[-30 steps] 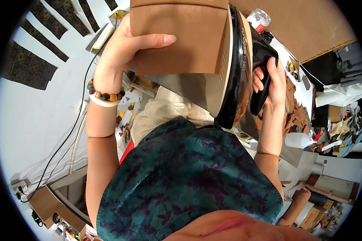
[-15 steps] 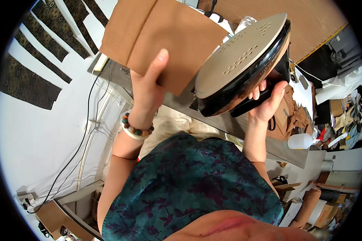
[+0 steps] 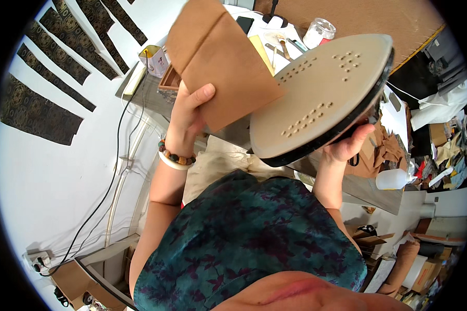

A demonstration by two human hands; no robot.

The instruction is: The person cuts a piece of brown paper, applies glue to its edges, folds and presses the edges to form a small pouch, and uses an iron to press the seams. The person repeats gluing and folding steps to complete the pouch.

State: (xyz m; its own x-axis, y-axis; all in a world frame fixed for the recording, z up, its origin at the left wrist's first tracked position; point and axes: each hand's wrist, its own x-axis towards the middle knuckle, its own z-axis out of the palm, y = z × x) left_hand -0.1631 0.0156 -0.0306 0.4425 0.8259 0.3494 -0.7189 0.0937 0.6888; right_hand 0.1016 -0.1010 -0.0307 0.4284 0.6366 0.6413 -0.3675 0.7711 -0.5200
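My left hand point(image 3: 194, 106) grips a flat piece of brown fabric point(image 3: 228, 67) with a crease or seam across its upper part, thumb on the face toward me. In my right hand point(image 3: 350, 145) is a clothes iron point(image 3: 321, 93), tilted so that its beige soleplate with clusters of steam holes faces me. Most of the handle and the curled fingers are hidden behind the soleplate; the thumb shows at its right. The fabric's lower right corner meets the soleplate's left edge in view; I cannot tell whether they touch.
Below lies a grey table point(image 3: 371, 194) with a clear jar point(image 3: 319, 32), a white squeeze bottle point(image 3: 392, 179) and a heap of brown cloth point(image 3: 384, 147). A tin point(image 3: 154, 61) stands at the back left. Dark patterned strips point(image 3: 39, 111) hang on the white wall; a black cable point(image 3: 101, 207) runs down it.
The iron has turned to show more of its soleplate and moved slightly right. The fabric has shifted right and tilted, uncovering the tin and tools behind it.
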